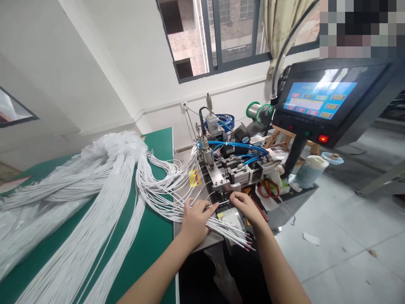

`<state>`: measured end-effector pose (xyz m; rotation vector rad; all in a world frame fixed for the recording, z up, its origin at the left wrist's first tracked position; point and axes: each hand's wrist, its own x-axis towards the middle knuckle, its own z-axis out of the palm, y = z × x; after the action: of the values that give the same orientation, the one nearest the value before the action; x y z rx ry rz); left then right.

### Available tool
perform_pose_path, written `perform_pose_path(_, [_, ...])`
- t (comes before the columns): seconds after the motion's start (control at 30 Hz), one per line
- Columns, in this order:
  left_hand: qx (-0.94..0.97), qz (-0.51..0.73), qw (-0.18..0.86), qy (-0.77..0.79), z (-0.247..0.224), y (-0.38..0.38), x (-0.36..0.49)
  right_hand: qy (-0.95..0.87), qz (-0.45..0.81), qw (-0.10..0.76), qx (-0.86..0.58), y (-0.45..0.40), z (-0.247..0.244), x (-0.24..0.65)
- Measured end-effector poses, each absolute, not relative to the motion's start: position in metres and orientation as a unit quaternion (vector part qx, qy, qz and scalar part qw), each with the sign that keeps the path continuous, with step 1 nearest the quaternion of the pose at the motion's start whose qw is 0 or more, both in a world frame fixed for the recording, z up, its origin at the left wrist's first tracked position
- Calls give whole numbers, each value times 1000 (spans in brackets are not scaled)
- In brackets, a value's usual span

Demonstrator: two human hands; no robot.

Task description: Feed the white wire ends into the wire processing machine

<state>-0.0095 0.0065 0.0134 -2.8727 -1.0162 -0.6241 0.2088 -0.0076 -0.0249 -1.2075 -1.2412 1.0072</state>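
Note:
My left hand [196, 219] is closed around a bundle of white cables [226, 230], whose reddish wire ends point toward the lower right. Between my two hands runs a single white cable [224, 202], at the front of a metal machine [221, 179] with blue air tubes. My right hand [243, 204] pinches the end of that single cable beside the machine's front block. The bundle trails left from my left hand toward a larger mass of white cables [123, 169] on a green table [158, 253].
A control screen [319, 99] stands at the right behind the machine. Red-handled scissors [268, 188] and a container [311, 169] lie to the right. Behind the machine is a green wire spool [259, 111]. Clear plastic wrap [34, 228] covers cables at the left.

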Motion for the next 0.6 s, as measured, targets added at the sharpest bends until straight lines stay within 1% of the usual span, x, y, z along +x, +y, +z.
perform_pose_path(0.2, [-923, -219, 17, -316, 9, 8, -10, -472, 461, 550, -512, -7, -35, 204])
perform_pose_path(0.33, [-914, -243, 19, -324, 8, 8, -11, -456, 459, 564, -513, -12, -40, 202])
perform_pose_path(0.5, [-908, -250, 29, -333, 8, 7, -11, -465, 401, 581, -534, -25, -36, 206])
perform_pose_path(0.6, [-910, -243, 35, -334, 9, 7, -11, -478, 354, 574, -562, -38, -25, 212])
